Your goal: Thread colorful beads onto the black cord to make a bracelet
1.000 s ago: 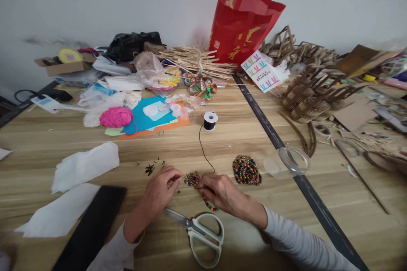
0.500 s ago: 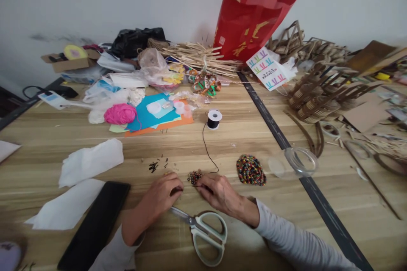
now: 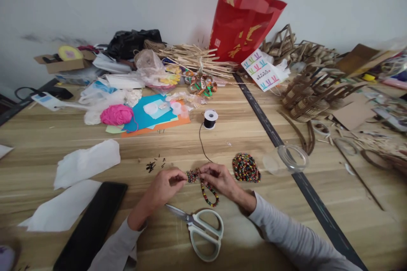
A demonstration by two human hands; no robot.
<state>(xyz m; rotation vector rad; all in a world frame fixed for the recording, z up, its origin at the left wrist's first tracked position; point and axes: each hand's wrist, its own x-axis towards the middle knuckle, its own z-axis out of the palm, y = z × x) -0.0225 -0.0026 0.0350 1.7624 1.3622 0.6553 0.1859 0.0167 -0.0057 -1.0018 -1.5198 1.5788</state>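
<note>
Beaded strand (image 3: pixel 208 190) now lifted, dangling, pinched between left hand (image 3: pixel 163 186) and right hand (image 3: pixel 221 180) fingers

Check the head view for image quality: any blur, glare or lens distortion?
Head view: soft, even light, only faint shadows, no glare. Wide-angle distortion bends the table edges and the black strip. Centre is sharp at the left hand, right hand and beaded piece; the corners smear.

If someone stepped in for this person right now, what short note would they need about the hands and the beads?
Left hand and right hand each pinch the small cluster of coloured beads between them.
A strung loop of coloured beads hangs below, on thin black cord from the white-capped spool.
Loose coloured bead pile lies right; pale-handled scissors near.
Done: one strand strung. Left: many loose beads.
</note>
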